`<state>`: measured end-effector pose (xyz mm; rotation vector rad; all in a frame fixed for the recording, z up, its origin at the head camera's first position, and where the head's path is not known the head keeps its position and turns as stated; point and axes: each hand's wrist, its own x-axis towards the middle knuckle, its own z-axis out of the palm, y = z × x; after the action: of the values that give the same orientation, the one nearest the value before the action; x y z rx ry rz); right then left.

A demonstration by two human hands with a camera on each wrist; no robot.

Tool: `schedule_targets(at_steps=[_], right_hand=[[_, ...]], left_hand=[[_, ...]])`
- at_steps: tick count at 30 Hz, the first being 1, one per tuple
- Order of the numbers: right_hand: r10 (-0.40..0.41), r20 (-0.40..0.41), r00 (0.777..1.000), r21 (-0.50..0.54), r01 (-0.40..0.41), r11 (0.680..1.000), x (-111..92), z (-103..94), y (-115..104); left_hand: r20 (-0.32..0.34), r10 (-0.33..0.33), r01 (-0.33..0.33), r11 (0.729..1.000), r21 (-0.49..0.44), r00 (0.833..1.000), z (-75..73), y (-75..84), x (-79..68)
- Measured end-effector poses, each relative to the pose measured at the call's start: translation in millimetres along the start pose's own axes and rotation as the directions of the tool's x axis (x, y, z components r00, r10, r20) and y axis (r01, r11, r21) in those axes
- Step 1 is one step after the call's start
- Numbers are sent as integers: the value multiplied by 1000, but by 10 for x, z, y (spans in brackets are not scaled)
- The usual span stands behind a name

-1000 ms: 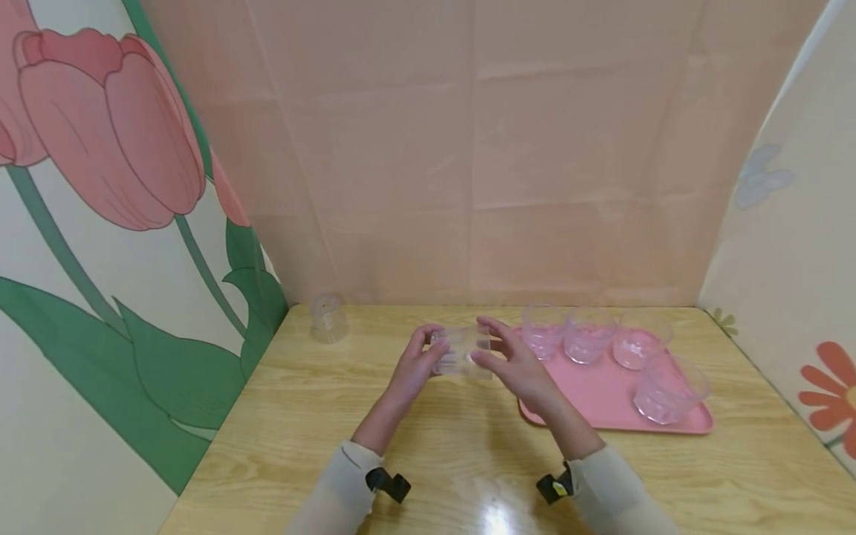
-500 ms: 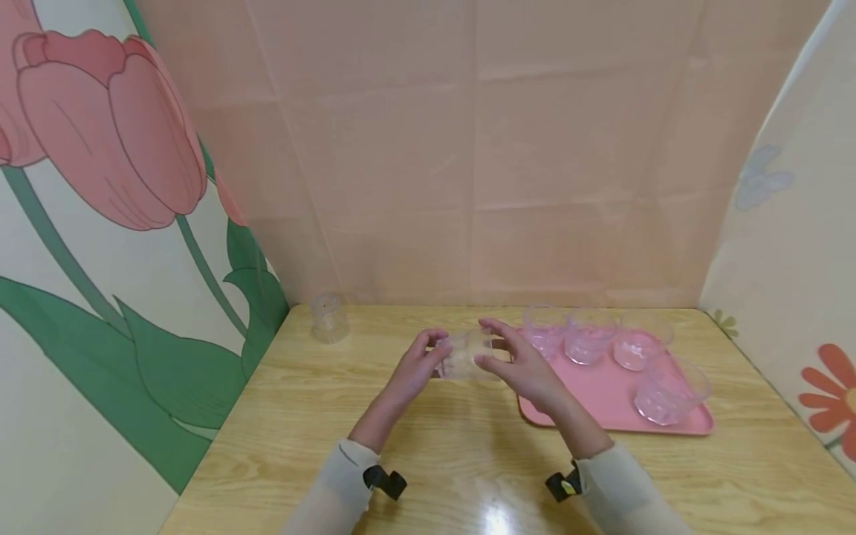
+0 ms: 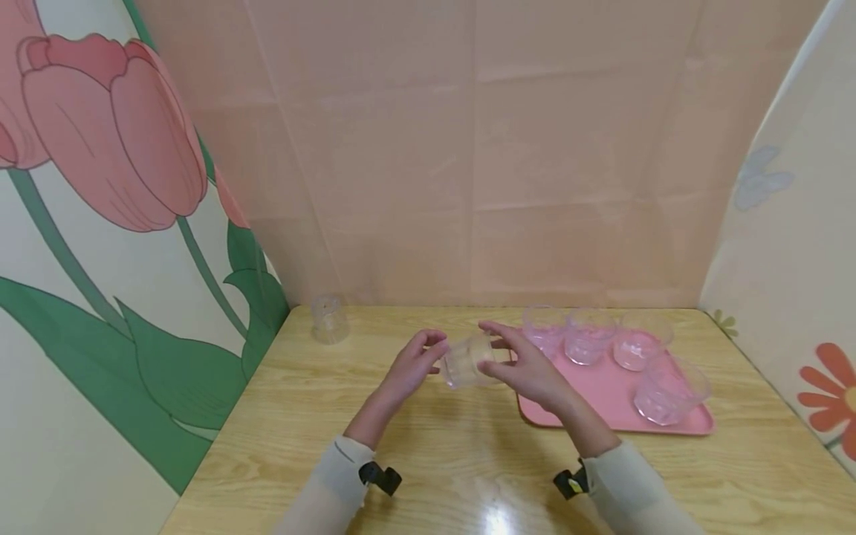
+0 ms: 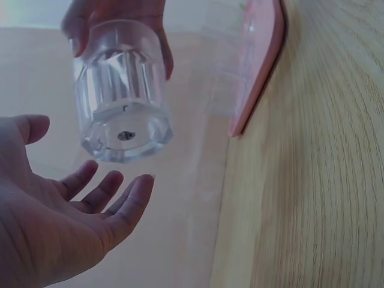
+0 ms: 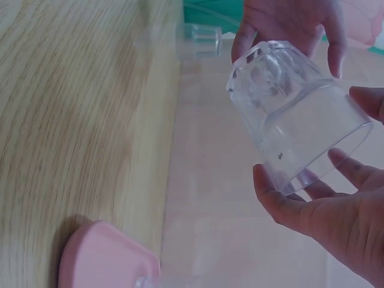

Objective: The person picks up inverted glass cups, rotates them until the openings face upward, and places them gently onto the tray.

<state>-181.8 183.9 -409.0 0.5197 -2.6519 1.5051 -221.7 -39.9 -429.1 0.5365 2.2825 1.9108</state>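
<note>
A clear plastic cup [image 3: 465, 362] is held in the air above the middle of the table, tipped on its side with its base toward the left. My right hand [image 3: 528, 369] grips it near the rim, thumb on one side and fingers on the other, as the right wrist view of the cup [image 5: 294, 114] shows. My left hand [image 3: 409, 365] is beside the base with loosely bent fingers. In the left wrist view a gap shows between the left hand [image 4: 72, 210] and the cup [image 4: 123, 96].
A pink tray [image 3: 588, 405] lies on the wooden table [image 3: 428, 453] at the right, bearing several clear cups, one of them a front cup [image 3: 669, 394]. Another clear cup [image 3: 330, 321] stands upside down at the back left. A pink-draped wall [image 3: 468, 186] rises behind the table.
My left hand has let go of the cup and drawn slightly left. The cup has moved a little right and tilted, base lower, in my right hand.
</note>
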Motion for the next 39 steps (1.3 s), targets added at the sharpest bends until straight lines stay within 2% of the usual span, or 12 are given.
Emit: schedule_targets(at_steps=[5, 13, 17, 22, 26, 30, 39], right_hand=[[-11, 10, 1000, -58, 11, 998, -15, -31, -13], [-2, 32, 999, -72, 4, 997, -28, -99, 6], [-12, 46, 999, -107, 17, 994, -45, -136, 17], [14, 55, 998, -167, -5, 986, -76, -175, 19], [25, 57, 998, -194, -14, 981, -100, -199, 23], [2, 59, 998, -211, 11, 977, -111, -219, 26], [-48, 76, 996, -296, 69, 953, -110, -270, 59]], left_hand=[[-1, -5, 5, 999, 48, 1000, -33, 3, -11], [1, 12, -12, 993, 116, 1000, -110, -19, 1], [-14, 27, -25, 985, 173, 1000, -157, -24, 19], [-25, 36, -28, 964, 263, 999, -218, -26, 35], [-24, 20, -11, 948, 318, 1000, -269, -20, 32], [-29, 7, 3, 939, 345, 1000, -324, -37, 35], [-45, 37, -19, 934, 358, 998, -410, -31, 12]])
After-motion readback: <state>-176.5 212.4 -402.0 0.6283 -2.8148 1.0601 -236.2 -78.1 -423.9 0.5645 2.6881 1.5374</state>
